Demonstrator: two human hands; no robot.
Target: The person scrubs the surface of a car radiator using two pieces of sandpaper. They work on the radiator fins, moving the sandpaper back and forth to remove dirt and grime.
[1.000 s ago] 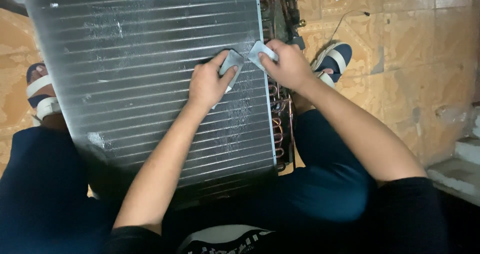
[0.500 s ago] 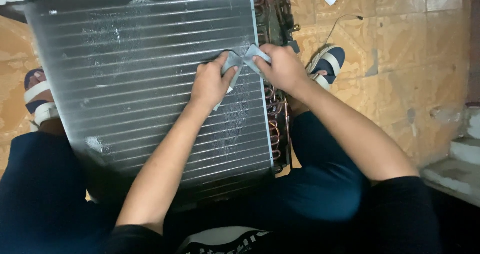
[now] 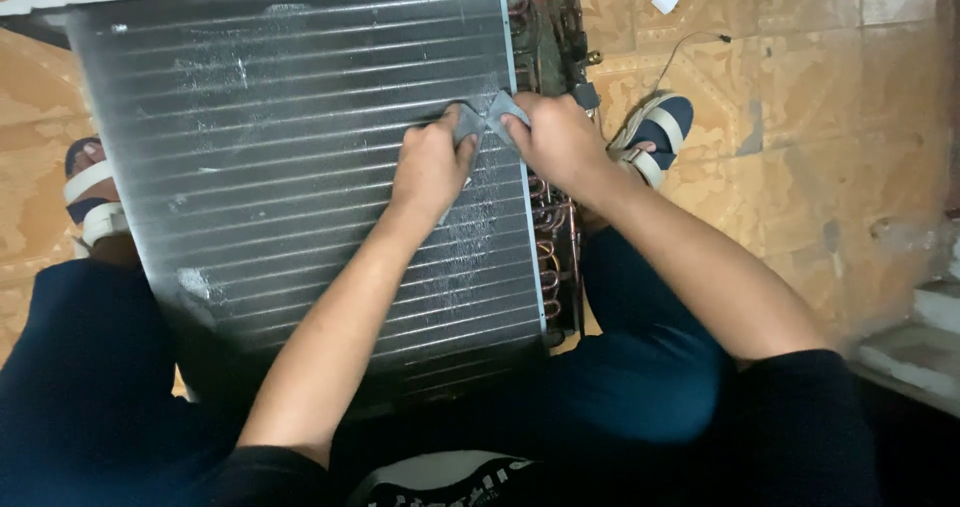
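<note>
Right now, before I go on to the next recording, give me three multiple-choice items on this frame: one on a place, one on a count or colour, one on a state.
1. Where on the finned coil panel are both hands?
A. its lower left corner
B. near its right edge, upper half
C. off it, on the floor

2. How many sandalled feet show?
A. none
B. one
C. two

3. What are the hands doing with the small grey piece?
A. leaving it alone
B. both gripping it against the fins
C. only one touches it

Answers:
1 B: the left hand and right hand meet beside the copper tubes.
2 C: one sandal left of the panel, another right.
3 B: fingers of both hands close on it.
</note>
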